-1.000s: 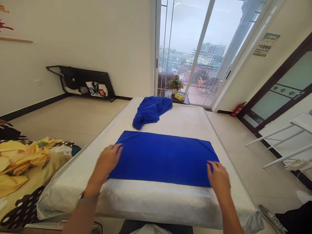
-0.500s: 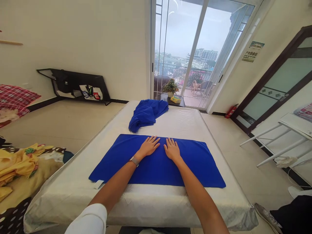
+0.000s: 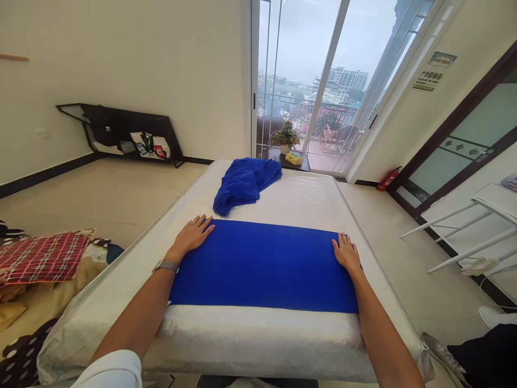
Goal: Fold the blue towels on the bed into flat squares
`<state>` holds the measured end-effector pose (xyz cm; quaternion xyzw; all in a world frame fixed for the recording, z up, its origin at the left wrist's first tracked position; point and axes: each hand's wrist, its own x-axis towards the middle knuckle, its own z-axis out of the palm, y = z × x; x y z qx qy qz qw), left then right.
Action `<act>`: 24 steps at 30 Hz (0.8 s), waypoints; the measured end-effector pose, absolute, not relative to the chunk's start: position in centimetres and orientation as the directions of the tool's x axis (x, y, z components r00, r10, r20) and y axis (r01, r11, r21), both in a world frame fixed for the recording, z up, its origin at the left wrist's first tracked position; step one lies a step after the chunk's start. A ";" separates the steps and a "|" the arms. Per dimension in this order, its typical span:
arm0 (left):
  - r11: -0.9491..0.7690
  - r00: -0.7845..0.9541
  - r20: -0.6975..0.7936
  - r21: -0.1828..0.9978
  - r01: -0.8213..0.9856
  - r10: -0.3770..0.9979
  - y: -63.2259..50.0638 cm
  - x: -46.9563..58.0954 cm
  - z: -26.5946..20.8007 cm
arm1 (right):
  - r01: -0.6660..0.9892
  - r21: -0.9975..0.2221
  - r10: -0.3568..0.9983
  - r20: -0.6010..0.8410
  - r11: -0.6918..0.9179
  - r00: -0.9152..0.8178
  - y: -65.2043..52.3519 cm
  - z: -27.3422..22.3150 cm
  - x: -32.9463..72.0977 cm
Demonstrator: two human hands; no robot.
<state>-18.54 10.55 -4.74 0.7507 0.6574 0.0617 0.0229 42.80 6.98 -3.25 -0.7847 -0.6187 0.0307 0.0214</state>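
Note:
A blue cloth (image 3: 266,264) lies flat as a long rectangle across the near part of a table with a pale cover (image 3: 307,194). My left hand (image 3: 193,235) rests flat on its far left corner, fingers stretched out, a watch on the wrist. Over at the far right corner, my right hand (image 3: 347,252) presses down with open fingers. My forearms hide parts of both short sides of the cloth. Beyond it sits a rumpled blue cloth heap (image 3: 246,183).
Left of the table are a red plaid cushion (image 3: 48,256) and bedding. A black frame (image 3: 133,132) leans by the wall. At the far end stand a potted plant (image 3: 286,137) and a yellow box (image 3: 294,158). To the right is a white table (image 3: 496,199).
My hands have slid apart from the middle of the cloth to its left and right ends. A plaid cushion has dropped onto the bedding at left. The view has shifted slightly.

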 end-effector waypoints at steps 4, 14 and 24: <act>-0.117 0.112 0.060 0.093 0.989 0.992 10.3 -17.9 -4.4 | 0.964 -0.060 0.965 -0.060 -0.258 0.254 7.0 -2.8 42.5; -0.113 0.108 0.055 0.094 0.989 0.993 10.3 -17.5 -4.0 | 0.980 0.040 0.980 0.049 -0.193 0.191 6.9 0.3 34.9; -0.123 0.117 0.069 0.094 0.988 0.991 10.3 -17.7 -4.2 | 0.947 -0.207 0.965 -0.039 0.247 -0.260 7.6 -2.0 20.4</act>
